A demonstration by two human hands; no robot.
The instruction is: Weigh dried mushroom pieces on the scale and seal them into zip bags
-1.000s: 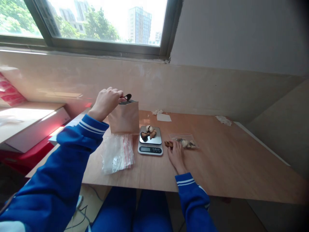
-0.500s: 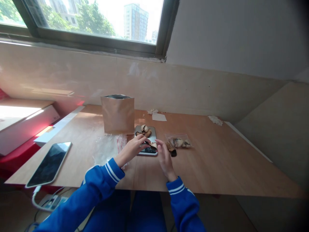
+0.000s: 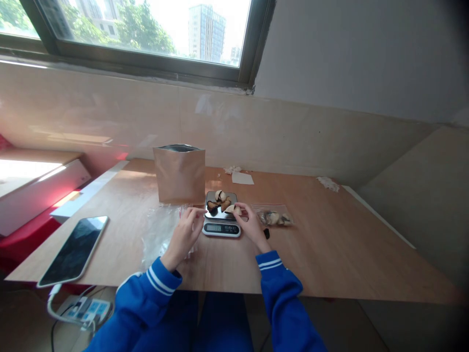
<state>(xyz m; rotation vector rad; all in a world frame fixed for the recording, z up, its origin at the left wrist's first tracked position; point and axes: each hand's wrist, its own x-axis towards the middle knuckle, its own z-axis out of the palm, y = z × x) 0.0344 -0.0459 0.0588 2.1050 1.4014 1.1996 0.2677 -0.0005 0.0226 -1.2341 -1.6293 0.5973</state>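
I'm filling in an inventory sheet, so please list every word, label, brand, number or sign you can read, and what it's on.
No text is legible.
Scale display: faint marks, too small and blurred to read.
Scale button panel: tiny markings, unreadable.
Brown pouch: no print visible on the side facing the camera.
Phone: dark screen, nothing legible.

A wooden table [image 3: 330, 244] carries a scale [image 3: 222, 230], set between the left fingers [image 3: 190, 215] and the right fingers [image 3: 246, 209]. Flat clear bags [image 3: 157, 232] lie left of the left fingers, a phone [image 3: 73, 252] farther left; a brown bag [image 3: 181, 178] stands beyond them. Right of the right fingers lie a small filled bag [image 3: 274, 217] and a dark piece [image 3: 266, 233]; well beyond, white paper [image 3: 242, 178].
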